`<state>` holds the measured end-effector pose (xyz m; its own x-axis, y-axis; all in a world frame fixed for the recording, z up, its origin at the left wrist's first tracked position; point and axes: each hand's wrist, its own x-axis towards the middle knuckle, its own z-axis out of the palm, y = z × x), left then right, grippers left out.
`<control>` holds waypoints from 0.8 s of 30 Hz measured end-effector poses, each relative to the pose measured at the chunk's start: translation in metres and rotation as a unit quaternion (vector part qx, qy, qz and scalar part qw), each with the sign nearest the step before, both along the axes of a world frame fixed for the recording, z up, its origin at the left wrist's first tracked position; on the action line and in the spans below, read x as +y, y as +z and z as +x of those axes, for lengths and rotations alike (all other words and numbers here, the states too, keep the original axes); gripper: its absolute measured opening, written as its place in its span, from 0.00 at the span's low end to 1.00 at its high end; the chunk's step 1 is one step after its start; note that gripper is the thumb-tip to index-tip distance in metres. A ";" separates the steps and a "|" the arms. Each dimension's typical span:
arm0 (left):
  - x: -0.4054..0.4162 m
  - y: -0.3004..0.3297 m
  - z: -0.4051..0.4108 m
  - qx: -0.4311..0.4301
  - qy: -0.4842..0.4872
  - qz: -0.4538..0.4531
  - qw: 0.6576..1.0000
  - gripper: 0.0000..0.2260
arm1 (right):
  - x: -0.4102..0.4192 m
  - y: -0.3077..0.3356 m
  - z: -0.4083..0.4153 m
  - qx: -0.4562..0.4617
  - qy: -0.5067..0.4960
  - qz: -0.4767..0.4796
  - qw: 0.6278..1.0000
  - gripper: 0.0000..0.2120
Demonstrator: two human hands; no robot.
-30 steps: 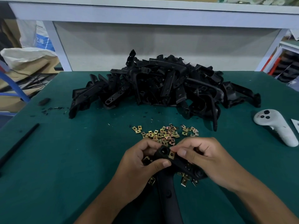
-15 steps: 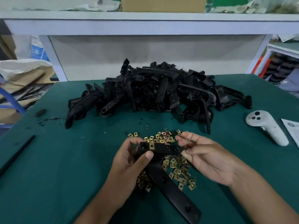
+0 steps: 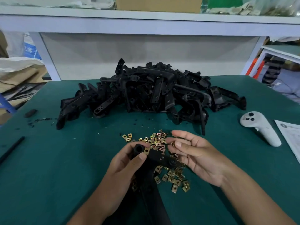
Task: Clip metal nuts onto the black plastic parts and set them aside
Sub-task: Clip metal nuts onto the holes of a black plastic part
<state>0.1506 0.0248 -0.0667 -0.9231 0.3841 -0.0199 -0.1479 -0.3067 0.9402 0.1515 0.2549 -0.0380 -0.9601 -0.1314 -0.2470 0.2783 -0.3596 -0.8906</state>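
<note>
Now the left hand (image 3: 128, 166) grips a black plastic part (image 3: 155, 157) with one metal nut (image 3: 146, 150) clipped on, near the loose nuts (image 3: 172, 177) on the table (image 3: 48, 168), while the right hand (image 3: 193, 153) pinches another nut (image 3: 172, 144), which I judge must next be slid onto the part.

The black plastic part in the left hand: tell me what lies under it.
Under the black plastic part lie loose brass-coloured metal clip nuts on the green table mat. Any nuts directly beneath it and the left hand are hidden.
</note>
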 end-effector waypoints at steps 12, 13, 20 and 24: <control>0.002 0.003 0.005 0.096 0.003 -0.094 0.991 0.16 | -0.019 0.004 0.012 0.071 0.041 0.120 0.989 0.18; 0.002 0.003 0.005 0.106 0.009 -0.105 0.989 0.17 | -0.019 0.004 0.013 0.074 0.044 0.122 0.989 0.19; 0.002 0.001 0.006 0.131 0.030 -0.122 0.983 0.17 | -0.017 0.007 0.013 0.080 0.042 0.121 0.988 0.18; 0.003 0.001 0.006 0.131 0.026 -0.114 0.984 0.16 | -0.014 0.007 0.013 0.089 0.048 0.135 0.986 0.16</control>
<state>0.1567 0.0277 -0.0658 -0.9261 0.3497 0.1416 0.1195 -0.0842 0.9893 0.1640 0.2410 -0.0315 -0.9779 -0.1759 -0.1133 0.1292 -0.0818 -0.9882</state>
